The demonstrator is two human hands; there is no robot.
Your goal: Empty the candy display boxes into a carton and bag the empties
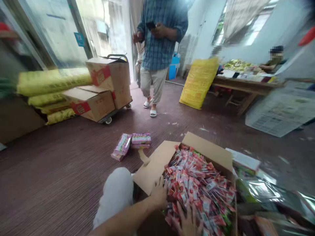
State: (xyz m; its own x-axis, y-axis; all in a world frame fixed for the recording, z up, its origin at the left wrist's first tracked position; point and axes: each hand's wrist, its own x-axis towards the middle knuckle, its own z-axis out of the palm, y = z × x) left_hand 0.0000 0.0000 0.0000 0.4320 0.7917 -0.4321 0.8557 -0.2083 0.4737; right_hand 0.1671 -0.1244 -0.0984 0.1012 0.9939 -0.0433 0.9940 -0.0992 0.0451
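An open cardboard box (206,149) stands before me, heaped with small red-and-clear wrapped packets (192,177), some with green showing. What is inside the wrappers is too small to make out. My left hand (158,195) lies at the box's left edge, beside the raised flap, with its fingers stretched out. Lower down, my right hand (188,221) rests on the packets, fingers spread and nothing gripped. The near side of the box runs partly out of view beneath my hands.
Pink-purple packs (141,139) lie on the floor beyond my knee. Shiny packaging (263,190) is piled right of the box. A person (158,36) stands ahead holding a phone. Cartons (118,78) sit on a trolley, near yellow sacks (54,80). Another person sits behind a table (241,82).
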